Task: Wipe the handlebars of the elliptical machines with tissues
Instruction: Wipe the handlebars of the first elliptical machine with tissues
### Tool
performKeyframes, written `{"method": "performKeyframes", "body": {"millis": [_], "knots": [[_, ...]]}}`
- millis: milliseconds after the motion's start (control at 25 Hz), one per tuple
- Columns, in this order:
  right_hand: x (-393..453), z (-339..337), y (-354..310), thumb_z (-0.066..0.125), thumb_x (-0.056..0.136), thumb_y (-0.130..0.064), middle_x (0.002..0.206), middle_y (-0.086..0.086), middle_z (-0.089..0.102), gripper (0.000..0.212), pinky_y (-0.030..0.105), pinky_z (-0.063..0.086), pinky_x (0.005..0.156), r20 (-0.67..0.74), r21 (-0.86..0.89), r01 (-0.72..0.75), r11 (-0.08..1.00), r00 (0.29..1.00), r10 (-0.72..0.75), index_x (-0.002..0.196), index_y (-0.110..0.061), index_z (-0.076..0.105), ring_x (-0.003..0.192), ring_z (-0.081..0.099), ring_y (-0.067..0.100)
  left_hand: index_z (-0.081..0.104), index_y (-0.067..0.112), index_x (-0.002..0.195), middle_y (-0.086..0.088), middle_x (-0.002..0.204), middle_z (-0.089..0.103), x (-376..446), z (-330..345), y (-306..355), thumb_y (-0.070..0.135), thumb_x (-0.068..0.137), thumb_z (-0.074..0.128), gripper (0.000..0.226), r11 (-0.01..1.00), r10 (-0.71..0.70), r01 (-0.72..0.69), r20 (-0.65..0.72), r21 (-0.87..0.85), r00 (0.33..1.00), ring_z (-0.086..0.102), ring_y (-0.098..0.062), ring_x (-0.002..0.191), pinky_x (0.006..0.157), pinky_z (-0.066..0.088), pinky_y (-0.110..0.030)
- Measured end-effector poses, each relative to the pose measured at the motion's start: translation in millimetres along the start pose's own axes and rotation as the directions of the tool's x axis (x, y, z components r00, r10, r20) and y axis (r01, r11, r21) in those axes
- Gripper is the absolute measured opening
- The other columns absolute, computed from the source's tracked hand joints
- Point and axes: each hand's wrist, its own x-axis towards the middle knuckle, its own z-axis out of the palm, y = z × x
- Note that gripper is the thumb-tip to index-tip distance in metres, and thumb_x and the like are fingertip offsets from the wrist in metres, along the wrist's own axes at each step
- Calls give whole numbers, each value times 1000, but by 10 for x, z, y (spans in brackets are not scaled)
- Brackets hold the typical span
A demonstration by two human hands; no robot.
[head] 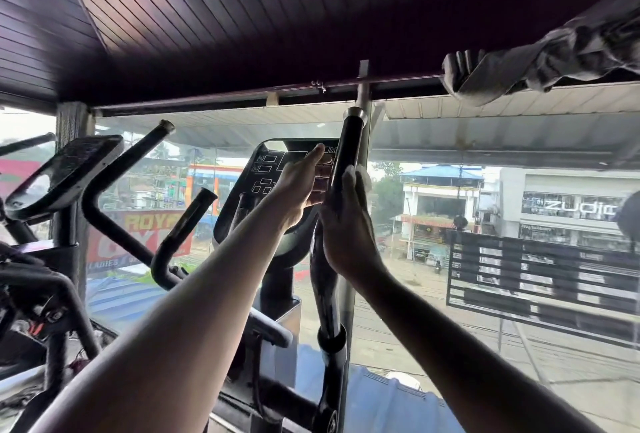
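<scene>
Both hands meet at the upright handlebar [346, 152]: right hand [346, 224] wraps it, tissue [365, 179] apparently beneath; left hand [304, 186] reaches with straight fingers. Loose grip could drop the tissue.

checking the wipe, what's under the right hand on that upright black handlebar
The right hand wraps the black handlebar, with a bit of white tissue showing past its fingers. The rest of the tissue and the bar beneath the palm are covered.

Dark slatted ceiling [173, 16] above a glass window wall [450, 294], daylit street buildings [440, 204] beyond.
</scene>
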Motion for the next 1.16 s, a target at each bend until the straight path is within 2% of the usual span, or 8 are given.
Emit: {"method": "performKeyframes", "body": {"millis": [240,360,520,600,760,960,1120,1160], "knots": [[560,-247,-12,43,95,-6,115,9,61,32,35,55,79,95,357,-210,910,978,188,126,-9,48,97,60,20,68,21,89,2,77,62,-46,-3,-42,27,94,58,13,999,40,-40,4,-26,999,55,-14,68,66,45,-28],[267,-248,48,45,96,-14,92,4,71,21,32,55,68,-8,142,-214,966,976,217,107,-14,63,81,66,22,68,17,98,1,78,62,-85,-21,-74,25,95,56,15,999,22,-22,-7,-43,1000,56,-14,68,66,46,-28],[127,-338,122,50,94,-10,119,7,68,33,28,49,94,-127,-394,158,906,966,-223,124,-9,61,108,64,22,67,19,95,1,81,63,-128,-17,-166,23,95,56,13,997,8,-9,-17,-72,1000,57,-14,72,65,45,-28],[275,-378,123,45,92,-11,139,13,54,43,35,38,111,0,-399,273,875,955,-297,134,-4,54,130,50,25,68,18,101,-1,86,65,-136,-37,-222,24,93,58,14,996,8,-11,-30,-85,1000,58,-15,75,65,45,-27],[23,-345,219,42,91,-14,131,16,60,39,42,38,111,277,-425,578,696,816,-508,123,-3,62,128,50,28,66,15,111,-4,90,66,-175,-191,-279,22,96,53,21,992,-26,19,-62,-126,998,59,-16,73,64,48,-28],[451,-370,16,36,89,-44,147,9,44,61,51,18,118,355,-571,360,737,919,-174,138,-10,48,142,31,25,66,12,112,-8,91,65,-261,-248,-315,24,95,57,23,990,-75,57,-143,-127,987,59,-18,70,58,53,-26],[-10,-392,146,50,88,-24,127,9,62,32,46,25,116,551,-383,729,567,674,-493,111,-13,70,127,51,24,69,14,102,-2,77,65,-364,-151,-296,24,93,58,17,989,-58,31,-184,-144,981,57,-16,66,57,44,-23],[3,-454,149,52,88,-25,132,8,59,34,47,26,116,547,-366,724,585,676,-494,115,-13,68,129,49,22,69,16,97,-1,75,65,-393,-104,-295,26,93,59,16,989,-57,31,-182,-143,982,57,-16,65,59,43,-24]]}}
